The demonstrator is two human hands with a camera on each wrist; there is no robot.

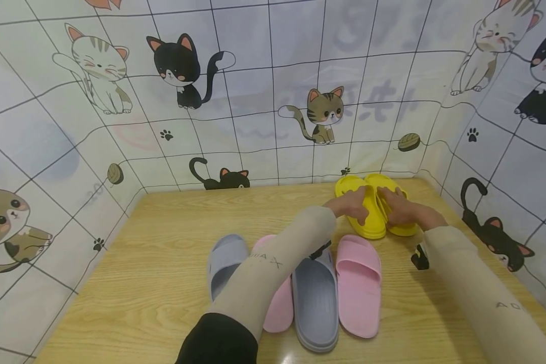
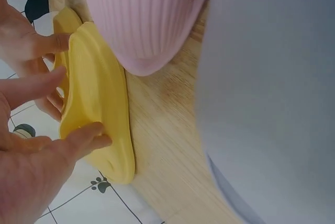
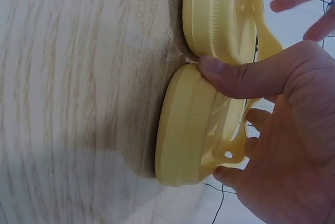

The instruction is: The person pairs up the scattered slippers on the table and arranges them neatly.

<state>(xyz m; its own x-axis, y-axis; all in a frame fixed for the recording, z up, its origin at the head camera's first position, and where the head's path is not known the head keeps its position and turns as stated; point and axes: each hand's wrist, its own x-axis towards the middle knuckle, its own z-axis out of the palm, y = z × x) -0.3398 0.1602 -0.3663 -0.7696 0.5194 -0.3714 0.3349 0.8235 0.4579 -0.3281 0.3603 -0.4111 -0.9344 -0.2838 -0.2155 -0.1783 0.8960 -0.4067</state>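
Smooth right yellow clog (image 1: pixel 402 230) gripped by right hand (image 1: pixel 401 208), rounded left yellow clog (image 1: pixel 372 226) touched by loosely spread left hand (image 1: pixel 351 203), wood-grained tabletop (image 1: pixel 164 273) beneath

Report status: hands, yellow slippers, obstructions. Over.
Left hand and right hand at the yellow slippers, one each; firm grip unconfirmed. Yellow pair side by side on tabletop. Pink slippers and gray slippers nearer head camera, apparently not blocking.

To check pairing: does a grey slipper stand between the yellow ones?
No, the yellow slippers stand side by side with nothing grey between.
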